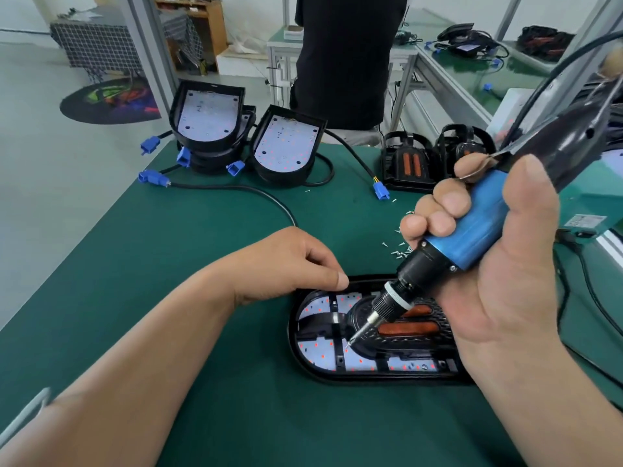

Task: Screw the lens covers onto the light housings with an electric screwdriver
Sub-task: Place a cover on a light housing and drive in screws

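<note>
A black light housing (337, 374) lies flat on the green mat, its white LED board showing through a clear lens cover (332, 332) with black ribs. My right hand (499, 264) grips a blue and black electric screwdriver (468, 234). A small screw sits on its bit tip (349, 343), which is down on the cover near the middle. My left hand (296, 264) rests with curled fingers on the housing's far left rim. Loose screws (399, 251) lie scattered behind the housing.
Open housings (209, 116) with white boards and blue connectors (153, 180) are stacked at the back left, cables trailing. Two covered lights (409, 163) stand at the back right. A person in black (347, 55) stands behind the table. A green box (593, 203) is at right.
</note>
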A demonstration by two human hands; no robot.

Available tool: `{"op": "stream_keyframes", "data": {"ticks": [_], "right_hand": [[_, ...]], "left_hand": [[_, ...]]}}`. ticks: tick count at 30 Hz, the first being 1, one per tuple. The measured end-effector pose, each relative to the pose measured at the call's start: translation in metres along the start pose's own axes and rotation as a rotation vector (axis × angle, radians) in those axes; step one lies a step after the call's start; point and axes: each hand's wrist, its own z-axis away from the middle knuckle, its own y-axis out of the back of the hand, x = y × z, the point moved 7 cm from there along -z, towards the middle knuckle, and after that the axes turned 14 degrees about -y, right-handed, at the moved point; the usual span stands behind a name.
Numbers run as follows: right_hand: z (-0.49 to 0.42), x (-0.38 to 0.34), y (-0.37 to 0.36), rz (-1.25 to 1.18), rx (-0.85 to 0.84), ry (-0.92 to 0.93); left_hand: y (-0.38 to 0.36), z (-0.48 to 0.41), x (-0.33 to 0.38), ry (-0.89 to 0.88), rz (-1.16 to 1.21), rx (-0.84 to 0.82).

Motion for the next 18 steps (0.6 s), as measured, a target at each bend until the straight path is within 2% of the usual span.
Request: {"op": "stream_keyframes", "data": {"ticks": [8, 18], "right_hand": [[0.001, 0.008, -0.016, 0.105, -0.105, -0.029], [0.004, 0.011, -0.019, 0.177, -0.121, -0.011]], "left_hand": [[-0.001, 0.0, 0.0, 0.0, 0.015, -0.011], [-0.002, 0.001, 0.003, 0.007, -0.006, -0.011]]}}
